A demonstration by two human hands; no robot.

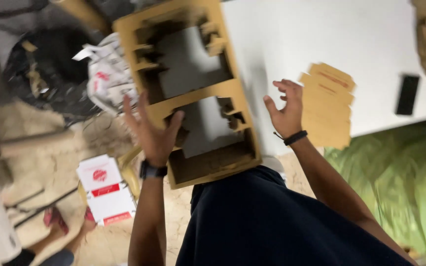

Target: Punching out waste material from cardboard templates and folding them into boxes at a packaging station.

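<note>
Fingers spread wide, the left hand (155, 134) presses its palm against the near edge of a die-cut cardboard sheet (193, 91) — a brown panel with large irregular windows punched through it — without curling around it. The right hand (287, 109) hangs open just beside the sheet's far edge, fingers loosely bent, gripping nothing. The sheet stands tilted between both hands, above the person's dark lap and partly over a white table (371, 39). On that table lie a small flat stack of folded cardboard blanks (329, 106) and a black phone (408, 94). On the floor, left, sit a red-and-white flat carton (105, 189) and crumpled printed wrapping (107, 76); a green plastic bag (405, 172) bulges at right, contents hidden.
</note>
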